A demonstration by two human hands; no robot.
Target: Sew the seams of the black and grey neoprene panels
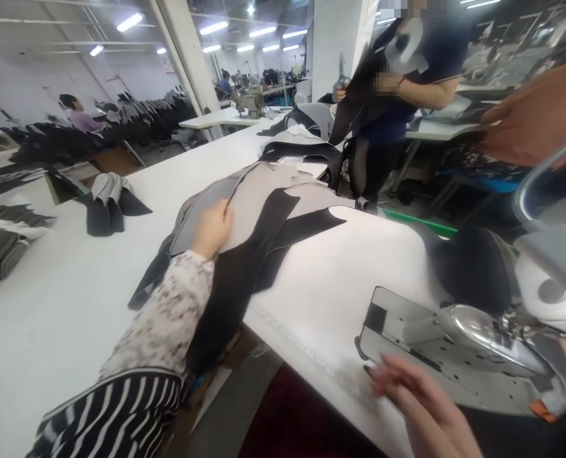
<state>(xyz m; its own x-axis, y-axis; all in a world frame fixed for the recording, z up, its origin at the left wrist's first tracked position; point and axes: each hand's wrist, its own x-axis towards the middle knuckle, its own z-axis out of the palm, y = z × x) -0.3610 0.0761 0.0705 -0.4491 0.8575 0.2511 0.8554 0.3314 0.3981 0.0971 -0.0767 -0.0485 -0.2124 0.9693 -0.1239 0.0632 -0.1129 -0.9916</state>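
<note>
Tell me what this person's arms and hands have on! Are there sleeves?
The left arm has a cream sleeve with tiny flowers, and black-and-white stripes nearer the shoulder. The left hand is bare, and so is the right hand. No sleeve shows on the right arm.

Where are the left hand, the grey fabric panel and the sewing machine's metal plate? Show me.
Left hand [211, 229]: head view, back of the hand.
Grey fabric panel [249, 210]: head view, its middle, beside the fingers.
Sewing machine's metal plate [407, 337]: head view, flat top surface.
</note>
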